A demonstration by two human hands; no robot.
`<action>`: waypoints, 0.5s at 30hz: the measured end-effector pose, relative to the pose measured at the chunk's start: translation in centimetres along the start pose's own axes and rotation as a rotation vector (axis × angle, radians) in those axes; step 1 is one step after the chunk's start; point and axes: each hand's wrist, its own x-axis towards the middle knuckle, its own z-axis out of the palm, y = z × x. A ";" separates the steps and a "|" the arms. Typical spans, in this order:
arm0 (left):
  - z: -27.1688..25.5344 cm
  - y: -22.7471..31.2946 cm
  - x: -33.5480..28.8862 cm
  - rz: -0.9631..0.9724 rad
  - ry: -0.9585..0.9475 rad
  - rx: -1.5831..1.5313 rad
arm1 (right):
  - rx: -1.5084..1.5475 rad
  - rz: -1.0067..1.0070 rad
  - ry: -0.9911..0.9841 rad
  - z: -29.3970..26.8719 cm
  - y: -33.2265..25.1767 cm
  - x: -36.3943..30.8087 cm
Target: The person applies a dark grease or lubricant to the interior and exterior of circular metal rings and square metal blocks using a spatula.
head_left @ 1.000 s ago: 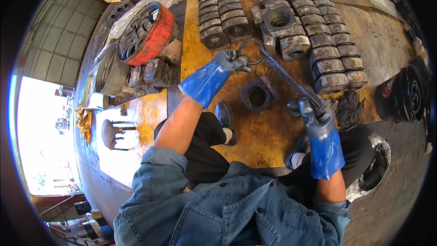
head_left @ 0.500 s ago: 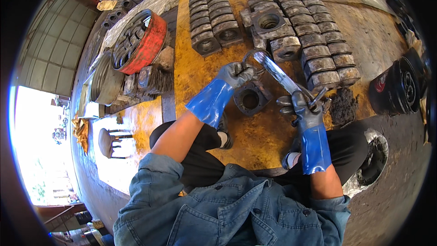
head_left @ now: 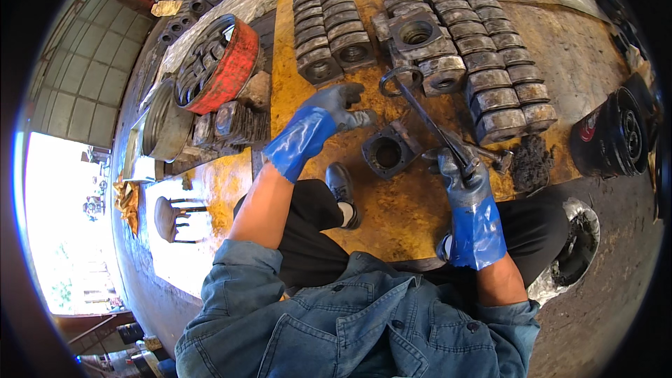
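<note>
My left hand [head_left: 337, 106], in a grey and blue rubber glove, is raised with its fingers apart and nothing in them. My right hand [head_left: 458, 176], gloved alike, grips a long flat metal bar [head_left: 425, 115] that slants away to the upper left. A second, shorter tool with a thick end [head_left: 501, 161] juts from the same hand to the right. At the bar's far tip is a dark metal ring [head_left: 383, 85]; whether it hangs on the bar I cannot tell. Between my hands a square metal block with a round bore [head_left: 407, 143] sits on the yellow floor plate [head_left: 392, 210].
Long rows of similar blocks [head_left: 483, 61] stand at the far right, a shorter group [head_left: 329, 28] at the far centre. A red round bin [head_left: 227, 70] of metal parts is at left, near a stool [head_left: 165, 219]. A black bucket [head_left: 595, 133] and a dark heap [head_left: 532, 164] lie right.
My left hand has let go of the ring and drawn back to the left, its fingers opening. The bar in my right hand has turned, showing a darker, narrower side.
</note>
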 end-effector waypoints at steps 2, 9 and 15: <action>-0.5 1.4 -0.5 0.093 0.081 0.080 | -0.153 -0.066 -0.008 -1.3 0.8 0.1; -1.2 -1.1 3.6 0.509 0.043 -0.122 | -0.330 -0.173 -0.080 -1.2 1.4 -0.2; -1.4 0.2 3.0 0.236 0.124 -0.006 | -0.435 -0.071 -0.164 -0.4 -0.8 -0.2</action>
